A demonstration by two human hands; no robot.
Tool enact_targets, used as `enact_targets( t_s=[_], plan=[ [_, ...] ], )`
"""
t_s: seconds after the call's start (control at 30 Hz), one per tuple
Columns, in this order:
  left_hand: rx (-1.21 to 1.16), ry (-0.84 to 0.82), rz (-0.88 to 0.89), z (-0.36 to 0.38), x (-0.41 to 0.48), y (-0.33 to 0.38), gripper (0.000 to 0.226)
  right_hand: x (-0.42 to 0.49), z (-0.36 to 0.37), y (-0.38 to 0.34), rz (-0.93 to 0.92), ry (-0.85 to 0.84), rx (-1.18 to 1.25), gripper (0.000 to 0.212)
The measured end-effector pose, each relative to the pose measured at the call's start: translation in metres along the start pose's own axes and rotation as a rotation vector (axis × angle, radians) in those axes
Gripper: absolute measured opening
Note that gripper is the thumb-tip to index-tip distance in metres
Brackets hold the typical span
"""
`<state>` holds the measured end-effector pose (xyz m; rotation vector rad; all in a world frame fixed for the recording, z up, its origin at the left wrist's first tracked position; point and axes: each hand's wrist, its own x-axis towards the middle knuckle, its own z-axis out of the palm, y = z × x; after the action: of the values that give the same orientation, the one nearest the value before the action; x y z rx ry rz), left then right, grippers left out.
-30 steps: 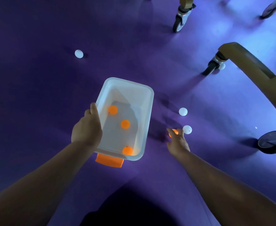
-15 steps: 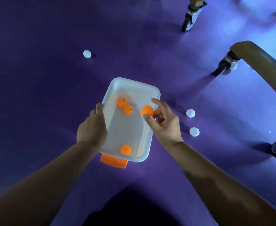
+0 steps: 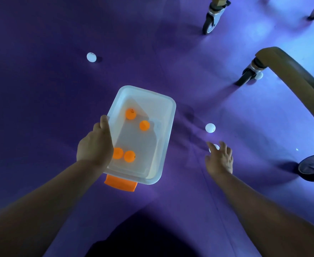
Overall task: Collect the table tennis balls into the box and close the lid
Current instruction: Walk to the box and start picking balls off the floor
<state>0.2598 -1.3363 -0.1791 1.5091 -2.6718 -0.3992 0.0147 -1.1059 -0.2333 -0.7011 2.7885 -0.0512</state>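
Observation:
A clear plastic box (image 3: 168, 112) with an orange clasp (image 3: 120, 183) is held over the purple floor. My left hand (image 3: 95, 145) grips its left rim. Several orange balls lie inside, two near the far end (image 3: 130, 113) and two near my hand (image 3: 129, 156). My right hand (image 3: 220, 159) reaches out to the right with fingers spread, just over a white ball (image 3: 215, 147) that it partly hides. Another white ball (image 3: 210, 127) lies just beyond it. A third white ball (image 3: 91, 57) rests far left. No lid is in sight.
A tan chair leg (image 3: 291, 71) on castors (image 3: 248, 76) arches in at the right, with a small white ball (image 3: 259, 76) by the castor. Another castor (image 3: 210, 21) stands at the top and a dark wheel (image 3: 312, 167) at the right edge.
My right hand let an orange ball go into the box, then moved right and down toward the nearest white ball. The box stayed in my left hand.

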Motion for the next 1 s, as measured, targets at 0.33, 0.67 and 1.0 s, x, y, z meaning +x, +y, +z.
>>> enact_targets(
  t_s=[0.33, 0.67, 1.0],
  plan=[
    [-0.018, 0.009, -0.004, -0.002, 0.001, 0.0, 0.05, -0.005, -0.011, -0.025, -0.049, 0.049, 0.282, 0.042],
    [-0.01, -0.004, -0.006, -0.004, 0.001, 0.0, 0.049, -0.035, -0.044, -0.132, -0.586, 0.251, 0.725, 0.047],
    [-0.04, 0.005, -0.016, 0.001, 0.003, -0.003, 0.046, 0.031, -0.009, -0.06, -0.162, 0.381, 0.381, 0.025]
  ],
)
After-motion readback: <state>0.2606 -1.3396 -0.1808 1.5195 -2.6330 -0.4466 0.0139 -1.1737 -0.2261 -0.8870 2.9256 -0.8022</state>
